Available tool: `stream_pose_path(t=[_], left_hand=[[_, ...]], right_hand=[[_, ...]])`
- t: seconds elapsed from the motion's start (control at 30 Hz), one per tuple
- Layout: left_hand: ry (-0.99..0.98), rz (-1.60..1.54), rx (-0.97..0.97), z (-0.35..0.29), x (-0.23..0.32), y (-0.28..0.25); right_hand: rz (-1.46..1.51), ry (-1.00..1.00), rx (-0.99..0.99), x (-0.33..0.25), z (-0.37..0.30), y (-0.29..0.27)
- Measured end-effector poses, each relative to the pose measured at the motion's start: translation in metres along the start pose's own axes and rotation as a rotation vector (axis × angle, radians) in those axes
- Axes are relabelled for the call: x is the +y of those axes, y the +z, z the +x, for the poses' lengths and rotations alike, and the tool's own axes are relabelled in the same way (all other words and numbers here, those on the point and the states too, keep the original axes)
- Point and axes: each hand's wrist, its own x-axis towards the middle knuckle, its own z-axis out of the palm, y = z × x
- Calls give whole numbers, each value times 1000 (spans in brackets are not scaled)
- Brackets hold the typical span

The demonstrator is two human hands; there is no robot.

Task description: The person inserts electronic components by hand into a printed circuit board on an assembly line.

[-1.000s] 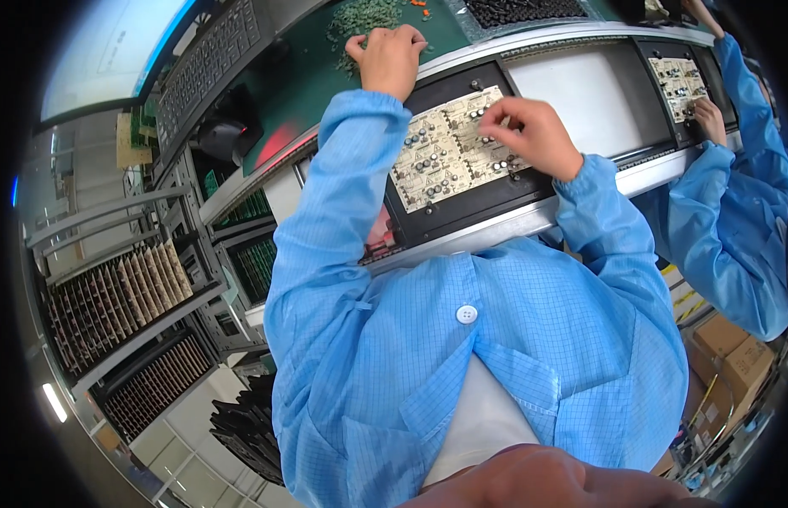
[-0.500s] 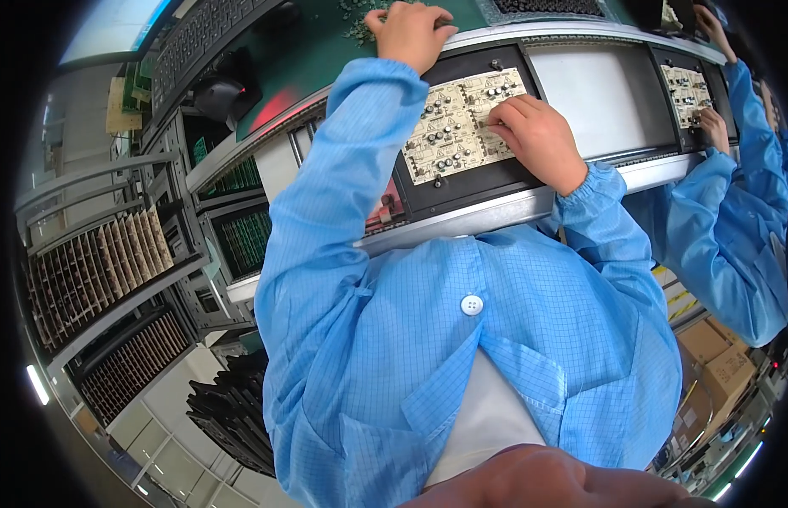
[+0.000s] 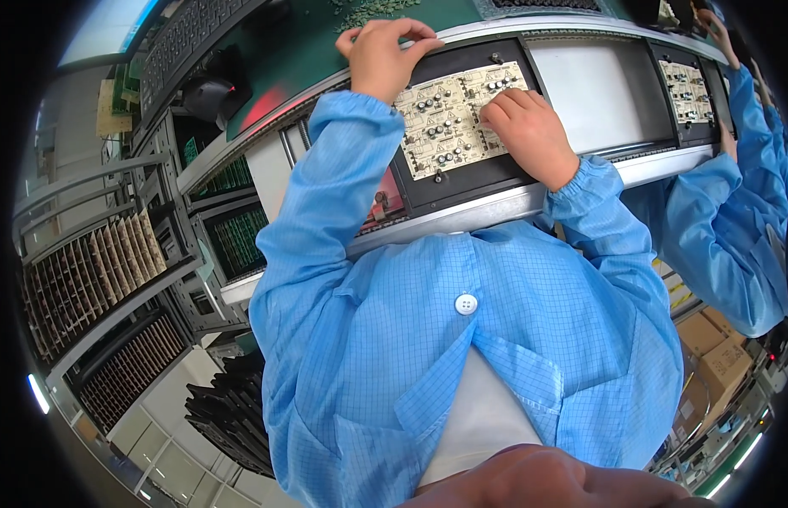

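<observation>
My left hand (image 3: 384,57) is above the far left edge of a pale circuit board (image 3: 428,140), its thumb and forefinger pinched together. Whatever they hold is too small to make out. Over the board's right part, my right hand (image 3: 529,134) has its fingers bent and drawn together, tips down at the surface. Its palm and anything in those fingers are hidden. Several small dark round components stand in rows on the board, which lies in a black carrier (image 3: 487,178) on the line. Beyond my left hand, small green parts (image 3: 379,12) lie heaped on the green mat (image 3: 314,38).
Further right, a co-worker in a blue sleeve (image 3: 703,199) is beside a second board (image 3: 686,89). A white plate (image 3: 597,89) lies between the carriers. At left are a keyboard (image 3: 187,55), a black scanner (image 3: 209,95) and racks of upright boards (image 3: 98,275). A tray of dark parts (image 3: 542,7) sits at the far edge.
My left hand has come back from the green parts toward the board, and its thumb and forefinger have closed. My right hand has shifted slightly left. The co-worker's nearer hand has drawn off their board.
</observation>
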Motion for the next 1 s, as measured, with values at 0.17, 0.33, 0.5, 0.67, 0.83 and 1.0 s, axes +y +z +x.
stream_pose_path(t=[0.17,0.33,0.5,0.67,0.83,1.0], left_hand=[[-191,-176,-80,-39,3,-39],[-321,-261,-73,-82,2,-67],[-296,-229,-93,-102,13,-73],[-237,-146,-61,-107,18,-68],[-178,-63,-47,-107,16,-61],[-27,51,-72,-105,10,-56]], right_hand=[[-141,-85,-15,-1,2,0],[124,78,-313,24,31,-16],[51,268,-119,70,150,22],[-280,330,71,116,184,118],[-98,259,194,96,156,95],[318,334,277,56,97,27]])
